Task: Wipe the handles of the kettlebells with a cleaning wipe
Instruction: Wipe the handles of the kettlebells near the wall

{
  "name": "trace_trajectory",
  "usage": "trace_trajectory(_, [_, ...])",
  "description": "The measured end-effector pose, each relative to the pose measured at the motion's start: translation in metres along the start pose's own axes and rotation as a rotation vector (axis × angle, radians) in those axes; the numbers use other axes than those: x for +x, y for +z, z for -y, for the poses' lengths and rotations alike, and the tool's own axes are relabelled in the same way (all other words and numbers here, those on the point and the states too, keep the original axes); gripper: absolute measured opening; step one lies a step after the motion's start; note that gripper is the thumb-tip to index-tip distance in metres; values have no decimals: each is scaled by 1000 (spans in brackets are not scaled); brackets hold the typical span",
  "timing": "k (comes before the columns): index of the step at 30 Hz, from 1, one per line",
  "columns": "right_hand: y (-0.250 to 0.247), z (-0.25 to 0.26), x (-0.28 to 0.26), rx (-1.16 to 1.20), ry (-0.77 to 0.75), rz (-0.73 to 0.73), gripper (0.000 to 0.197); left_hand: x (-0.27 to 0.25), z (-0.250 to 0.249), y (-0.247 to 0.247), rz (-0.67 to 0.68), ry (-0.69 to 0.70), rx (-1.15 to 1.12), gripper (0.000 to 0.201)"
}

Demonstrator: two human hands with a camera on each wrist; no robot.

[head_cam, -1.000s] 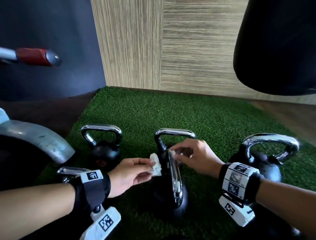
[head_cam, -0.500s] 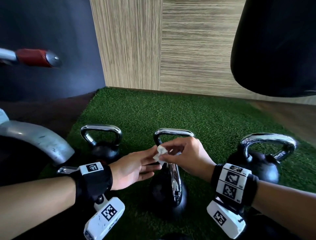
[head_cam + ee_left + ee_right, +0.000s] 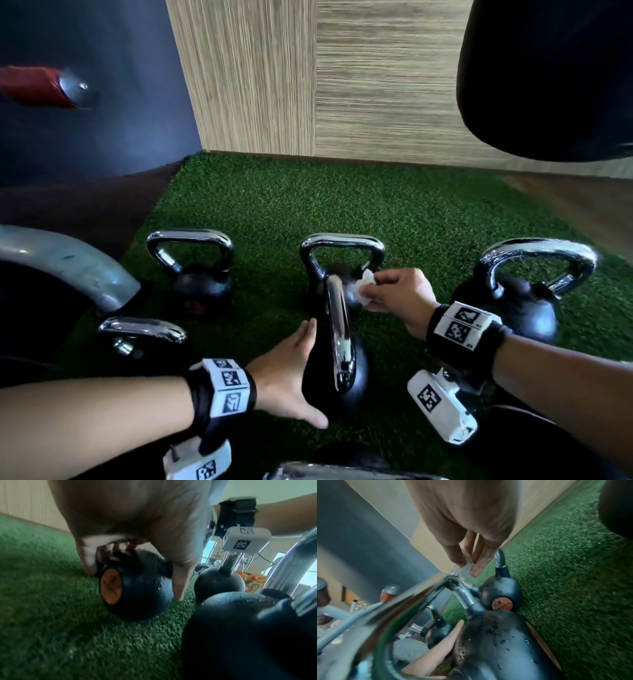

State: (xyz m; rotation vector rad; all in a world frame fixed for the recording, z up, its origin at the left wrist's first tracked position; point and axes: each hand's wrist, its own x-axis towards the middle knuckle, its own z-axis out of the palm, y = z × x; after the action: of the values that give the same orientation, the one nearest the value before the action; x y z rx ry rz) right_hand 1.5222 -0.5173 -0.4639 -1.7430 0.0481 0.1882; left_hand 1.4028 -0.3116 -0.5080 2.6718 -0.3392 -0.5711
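Several black kettlebells with chrome handles stand on green turf (image 3: 411,212). My right hand (image 3: 394,294) pinches a crumpled white wipe (image 3: 363,286) against the right leg of the far middle kettlebell's handle (image 3: 342,241). In the right wrist view the wipe (image 3: 465,569) sits between thumb and fingertips (image 3: 477,568), just above the near middle kettlebell's handle (image 3: 462,595). My left hand (image 3: 294,370) is open, with straight fingers lying against the left side of the near middle kettlebell (image 3: 342,380), whose handle (image 3: 337,335) points away from me. The left wrist view is blurred, showing a kettlebell with an orange disc (image 3: 111,588).
More kettlebells stand at far left (image 3: 191,263), near left (image 3: 142,330) and right (image 3: 534,274). A grey machine frame (image 3: 68,267) and a red-capped bar (image 3: 41,85) are at left. A black punching bag (image 3: 548,68) hangs upper right. A wooden wall (image 3: 342,85) backs the turf.
The wipe passed from my left hand to my right. The right hand carried it right to the far handle's leg. The left hand dropped, open, beside the near kettlebell's body.
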Motion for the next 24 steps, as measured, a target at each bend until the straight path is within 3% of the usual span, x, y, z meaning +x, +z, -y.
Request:
trace_trajectory(4, [3,-28,10,-25,139,16,24,20,-15,15,-130,-137,-20,161])
trace_trajectory(8, [14,-50,11,-26,160,103,22,30,-13,16,-274,-18,-45,143])
trace_trajectory(12, [19,-57,20,-93,112,130,22,32,-10,14,-392,224,-63,133])
trace_trajectory(17, [24,-54,28,-241,1,128,23,32,2,10,-361,153,-93,128])
trace_trajectory(24, [21,-43,34,-28,-33,149,25,37,8,-1,-281,191,12,118])
